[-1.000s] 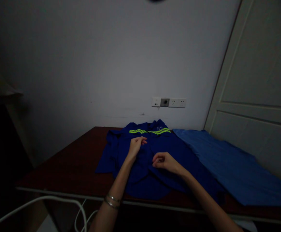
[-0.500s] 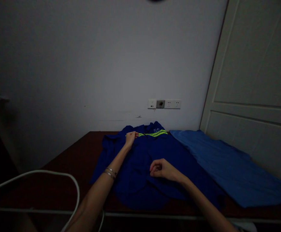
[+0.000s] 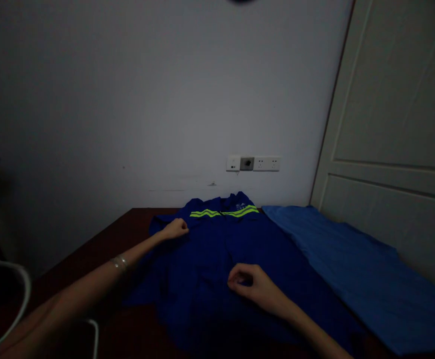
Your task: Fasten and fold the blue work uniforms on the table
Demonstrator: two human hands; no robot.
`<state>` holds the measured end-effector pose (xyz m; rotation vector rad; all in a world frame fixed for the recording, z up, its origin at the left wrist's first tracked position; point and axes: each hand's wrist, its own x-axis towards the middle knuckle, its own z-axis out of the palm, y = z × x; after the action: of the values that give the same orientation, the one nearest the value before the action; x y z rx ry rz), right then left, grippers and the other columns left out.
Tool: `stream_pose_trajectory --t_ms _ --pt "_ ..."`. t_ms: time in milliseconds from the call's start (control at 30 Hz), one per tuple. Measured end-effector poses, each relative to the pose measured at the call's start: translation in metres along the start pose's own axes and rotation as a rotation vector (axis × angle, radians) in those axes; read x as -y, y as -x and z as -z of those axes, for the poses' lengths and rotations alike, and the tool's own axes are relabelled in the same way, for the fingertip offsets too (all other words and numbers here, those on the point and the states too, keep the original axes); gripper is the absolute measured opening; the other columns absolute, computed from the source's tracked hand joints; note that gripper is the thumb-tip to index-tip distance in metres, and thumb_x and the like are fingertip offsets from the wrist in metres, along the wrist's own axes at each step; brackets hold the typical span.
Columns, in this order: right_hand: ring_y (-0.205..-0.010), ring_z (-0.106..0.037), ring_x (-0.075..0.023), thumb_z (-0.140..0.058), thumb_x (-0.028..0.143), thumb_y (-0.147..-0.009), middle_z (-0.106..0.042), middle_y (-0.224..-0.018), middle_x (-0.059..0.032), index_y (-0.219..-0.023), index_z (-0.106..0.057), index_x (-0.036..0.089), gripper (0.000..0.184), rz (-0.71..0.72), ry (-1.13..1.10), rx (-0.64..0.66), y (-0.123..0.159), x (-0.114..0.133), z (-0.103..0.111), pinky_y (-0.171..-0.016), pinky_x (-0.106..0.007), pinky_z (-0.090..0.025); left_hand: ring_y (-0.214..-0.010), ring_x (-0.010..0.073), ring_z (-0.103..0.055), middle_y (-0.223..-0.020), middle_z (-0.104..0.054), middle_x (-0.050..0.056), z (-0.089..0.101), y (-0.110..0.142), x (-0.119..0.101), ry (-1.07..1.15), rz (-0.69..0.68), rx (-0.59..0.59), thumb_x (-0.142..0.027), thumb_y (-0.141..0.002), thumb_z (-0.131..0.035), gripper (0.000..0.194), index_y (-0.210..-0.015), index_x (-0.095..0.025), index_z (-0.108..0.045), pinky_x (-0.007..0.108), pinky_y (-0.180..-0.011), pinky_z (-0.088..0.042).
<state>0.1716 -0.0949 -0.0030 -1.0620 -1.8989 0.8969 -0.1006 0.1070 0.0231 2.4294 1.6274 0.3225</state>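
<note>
A dark blue work jacket (image 3: 210, 254) with yellow-green reflective stripes across the chest lies spread on the dark red table, its collar toward the wall. My left hand (image 3: 175, 229), with bracelets at the wrist, is closed at the jacket's left side, below the stripe. Its fingertips are pressed together on the fabric. Lower down, near the middle of the jacket's front, my right hand (image 3: 252, 285) is curled, thumb and fingers meeting in a pinch on the cloth. The dim light hides how much fabric each hand holds.
A lighter blue cloth (image 3: 337, 259) lies along the right, next to a white panelled door (image 3: 392, 134). Sockets (image 3: 265, 164) are set in the wall behind the table (image 3: 116, 239). A white cable (image 3: 25, 294) loops at the lower left.
My left hand has moved left and toward me, off the chest stripe, which now shows fully. My right hand has shifted slightly nearer me. The jacket's lower left part looks spread wider.
</note>
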Motion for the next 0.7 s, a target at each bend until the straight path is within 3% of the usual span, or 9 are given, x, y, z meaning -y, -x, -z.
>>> stream_pose_trajectory --t_ms 133,300,467,533,700 --pt "-0.074 -0.061 -0.0154 -0.050 0.032 -0.080 -0.067 -0.078 -0.0031 -0.083 -0.062 0.017 0.019 -0.015 0.124 -0.257 0.008 -0.018 0.030 -0.068 -0.025 -0.046 -0.076 0.0206 -0.063 -0.081 -0.068 0.008 0.000 0.035 -0.002 -0.287 -0.007 0.098 -0.025 -0.071 -0.050 0.021 -0.077 -0.015 -0.068 0.023 -0.062 -0.044" --pt "-0.079 -0.064 -0.0194 -0.041 0.032 -0.082 -0.068 -0.091 -0.0078 -0.094 -0.059 0.017 0.026 -0.049 0.551 -0.460 0.022 -0.059 0.096 -0.074 -0.031 -0.047 -0.081 0.0261 -0.063 -0.090 -0.066 0.014 0.011 0.073 0.005 -0.414 0.055 0.190 -0.035 -0.073 -0.051 0.027 -0.083 -0.014 -0.064 0.030 -0.064 -0.047" --pt "-0.078 -0.065 -0.0222 -0.036 0.028 -0.083 -0.068 -0.094 -0.0111 -0.092 -0.061 0.017 0.029 -0.186 0.995 -0.382 0.047 -0.091 0.137 -0.069 -0.032 -0.048 -0.078 0.0238 -0.062 -0.088 -0.065 0.011 0.013 0.098 0.017 -0.286 0.076 0.291 -0.045 -0.073 -0.052 0.033 -0.082 -0.014 -0.061 0.028 -0.060 -0.046" --pt "-0.073 -0.065 -0.0221 -0.034 0.025 -0.084 -0.068 -0.089 -0.0107 -0.091 -0.061 0.017 0.029 -0.237 1.117 -0.339 0.059 -0.101 0.142 -0.063 -0.031 -0.047 -0.077 0.0227 -0.062 -0.087 -0.065 0.009 0.012 0.106 0.019 -0.248 0.107 0.328 -0.043 -0.071 -0.054 0.030 -0.081 -0.015 -0.061 0.027 -0.060 -0.045" --pt "-0.064 -0.066 -0.0208 -0.034 0.022 -0.084 -0.068 -0.081 -0.0085 -0.090 -0.059 0.018 0.026 -0.358 1.262 -0.311 0.086 -0.114 0.145 -0.049 -0.027 -0.043 -0.079 0.0238 -0.062 -0.089 -0.064 0.011 0.009 0.118 0.024 -0.264 0.171 0.284 -0.047 -0.074 -0.047 0.038 -0.088 -0.015 -0.060 0.031 -0.066 -0.046"
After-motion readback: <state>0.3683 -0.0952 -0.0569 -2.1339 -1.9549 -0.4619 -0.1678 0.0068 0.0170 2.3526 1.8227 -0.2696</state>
